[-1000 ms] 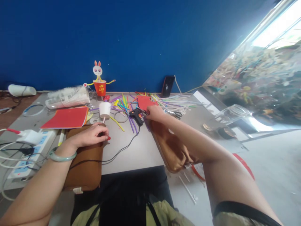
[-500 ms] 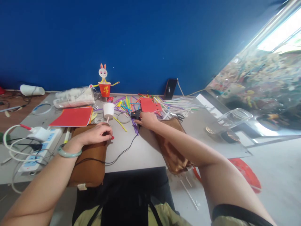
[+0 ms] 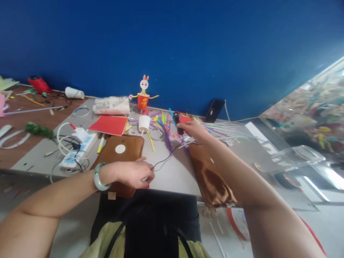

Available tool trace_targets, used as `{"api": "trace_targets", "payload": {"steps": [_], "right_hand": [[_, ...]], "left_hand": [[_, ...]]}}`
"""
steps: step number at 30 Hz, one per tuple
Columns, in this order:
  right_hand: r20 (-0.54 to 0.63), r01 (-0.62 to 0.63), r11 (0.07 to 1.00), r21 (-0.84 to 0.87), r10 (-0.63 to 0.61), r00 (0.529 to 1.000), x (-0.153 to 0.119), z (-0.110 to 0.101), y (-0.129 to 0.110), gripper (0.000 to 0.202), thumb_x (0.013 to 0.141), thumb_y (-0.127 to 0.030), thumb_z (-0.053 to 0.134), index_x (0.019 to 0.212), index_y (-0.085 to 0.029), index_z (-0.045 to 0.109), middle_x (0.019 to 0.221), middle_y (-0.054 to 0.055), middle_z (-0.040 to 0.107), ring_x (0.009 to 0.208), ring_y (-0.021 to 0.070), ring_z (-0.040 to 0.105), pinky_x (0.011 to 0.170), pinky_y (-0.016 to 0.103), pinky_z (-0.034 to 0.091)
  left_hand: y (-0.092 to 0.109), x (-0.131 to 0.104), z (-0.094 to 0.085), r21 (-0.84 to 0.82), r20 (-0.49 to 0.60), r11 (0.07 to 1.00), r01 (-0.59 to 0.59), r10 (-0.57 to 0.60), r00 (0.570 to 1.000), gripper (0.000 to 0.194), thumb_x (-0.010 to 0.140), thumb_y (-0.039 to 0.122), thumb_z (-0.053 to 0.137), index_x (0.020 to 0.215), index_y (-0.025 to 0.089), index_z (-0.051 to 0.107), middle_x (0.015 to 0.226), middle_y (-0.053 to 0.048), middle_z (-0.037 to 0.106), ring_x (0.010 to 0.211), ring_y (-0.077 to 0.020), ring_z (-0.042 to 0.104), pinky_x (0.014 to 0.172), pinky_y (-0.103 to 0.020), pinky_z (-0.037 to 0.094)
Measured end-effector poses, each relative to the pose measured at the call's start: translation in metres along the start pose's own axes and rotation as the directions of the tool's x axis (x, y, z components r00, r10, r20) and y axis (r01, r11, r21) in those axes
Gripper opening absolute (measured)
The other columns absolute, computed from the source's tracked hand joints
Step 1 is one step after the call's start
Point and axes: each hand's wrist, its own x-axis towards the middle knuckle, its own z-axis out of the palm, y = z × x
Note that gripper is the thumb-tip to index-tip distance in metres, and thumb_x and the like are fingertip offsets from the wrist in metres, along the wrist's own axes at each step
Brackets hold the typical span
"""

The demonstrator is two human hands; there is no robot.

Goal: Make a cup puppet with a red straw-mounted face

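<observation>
My right hand (image 3: 189,128) grips a black corded glue gun (image 3: 178,123) above the coloured sticks. Its thin black cord runs down toward my left hand (image 3: 137,174). That hand is low over the front of the left brown cushion (image 3: 126,143), fingers curled. A small red bit (image 3: 147,186) shows under its fingertips; the rest of what they hold is hidden. A white paper disc (image 3: 120,149) lies on the cushion. Behind it, a white paper cup (image 3: 144,123) sits near a red cup figure (image 3: 143,101) with a rabbit face and yellow arms.
On the left are red paper sheets (image 3: 109,124), stacked wrapped cups (image 3: 111,106) and a power strip (image 3: 79,152) with tangled cables. A second brown cushion (image 3: 208,175) lies under my right forearm. A phone (image 3: 215,110) leans on the blue wall. Clear plastic containers (image 3: 301,157) stand right.
My left hand has come back toward the table's front edge, uncovering the white disc. My right hand has lifted the glue gun and turned it upright. The view has swung left.
</observation>
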Motion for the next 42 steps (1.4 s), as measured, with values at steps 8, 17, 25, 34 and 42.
{"api": "trace_targets", "payload": {"steps": [8, 17, 25, 34, 42], "right_hand": [[-0.113, 0.399, 0.906, 0.139, -0.386, 0.915, -0.019, 0.019, -0.077, 0.031, 0.078, -0.046, 0.067, 0.072, -0.016, 0.062, 0.058, -0.003, 0.055, 0.053, 0.0086, 0.043, 0.053, 0.023, 0.031], [0.249, 0.564, 0.775, -0.285, -0.508, 0.825, -0.011, 0.126, -0.17, 0.039, 0.083, -0.054, 0.058, 0.089, -0.017, 0.068, 0.091, 0.008, 0.073, 0.076, 0.0194, 0.063, 0.058, 0.025, 0.035], [0.261, 0.479, 0.838, -0.26, -0.417, 0.871, -0.002, 0.148, -0.188, 0.041, 0.095, -0.055, 0.045, 0.107, -0.022, 0.067, 0.107, -0.001, 0.074, 0.089, 0.0145, 0.064, 0.065, 0.019, 0.041], [0.278, 0.547, 0.762, -0.347, -0.474, 0.836, -0.059, 0.09, -0.068, 0.025, 0.093, -0.031, 0.051, 0.105, -0.021, 0.07, 0.105, 0.006, 0.075, 0.094, 0.0221, 0.068, 0.068, 0.028, 0.042], [0.239, 0.359, 0.763, -0.538, -0.27, 0.933, -0.094, 0.038, 0.019, 0.029, 0.092, -0.031, 0.055, 0.113, -0.018, 0.069, 0.111, 0.011, 0.071, 0.1, 0.0259, 0.067, 0.077, 0.032, 0.046]], "left_hand": [[0.015, -0.052, -0.003, -0.211, -0.14, 0.965, 0.157, -0.188, 0.972, 0.01, 0.088, 0.023, 0.054, 0.079, 0.019, 0.056, 0.084, -0.001, 0.061, 0.075, -0.0135, 0.056, 0.069, -0.024, 0.04], [-0.031, -0.169, 0.0, -0.233, -0.479, 0.685, 0.69, -0.698, 0.532, 0.029, 0.09, 0.046, 0.043, 0.084, 0.022, 0.057, 0.082, 0.001, 0.064, 0.071, -0.0164, 0.057, 0.069, -0.027, 0.042], [-0.052, -0.192, 0.011, -0.2, -0.733, 0.621, 0.758, -0.608, 0.305, 0.022, 0.084, 0.049, 0.042, 0.08, 0.03, 0.053, 0.086, 0.006, 0.062, 0.061, -0.018, 0.054, 0.061, -0.032, 0.043], [-0.006, -0.094, -0.005, 0.025, -0.83, 0.876, 0.481, -0.25, 0.499, 0.011, 0.094, 0.034, 0.043, 0.094, 0.027, 0.051, 0.115, -0.007, 0.059, 0.109, -0.028, 0.06, 0.101, -0.046, 0.046], [0.033, 0.062, 0.03, 0.198, -0.339, 0.963, 0.181, -0.106, 0.935, 0.018, 0.091, 0.014, 0.042, 0.088, 0.018, 0.06, 0.087, -0.011, 0.064, 0.081, -0.0241, 0.064, 0.077, -0.037, 0.051]]}}
